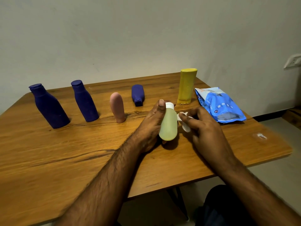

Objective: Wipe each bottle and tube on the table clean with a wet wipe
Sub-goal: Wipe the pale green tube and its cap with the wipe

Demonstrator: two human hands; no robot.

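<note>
Far left on the wooden bench (48, 160) stands a large dark blue bottle (48, 108) with its cap on, and just to the right of it a second, slimmer dark blue bottle (84, 101), also upright. Next comes a pink tube (117, 107) standing on end, and behind it, a little further right, a small dark blue bottle (138, 95) that sits cap-down toward me. In the middle, the left hand (151, 126) is wrapped round a pale yellow-green bottle (168, 124) with a white cap (169, 106), the thumb up along its side near the cap and the fingers hidden behind; the bottle is held upright just above the bench, or perhaps touching it, I cannot tell which. Right beside it, the right hand (205, 128) pinches a crumpled white wet wipe (184, 121) in its fingertips, the wipe lying against or just off the bottle's right flank. Behind the hands a tall yellow tube (187, 86) stands on its cap near the back edge. Further right lies a blue pack of wet wipes (219, 105), flat on the bench. On the wall at the far right is a white socket plate (293, 61).
</note>
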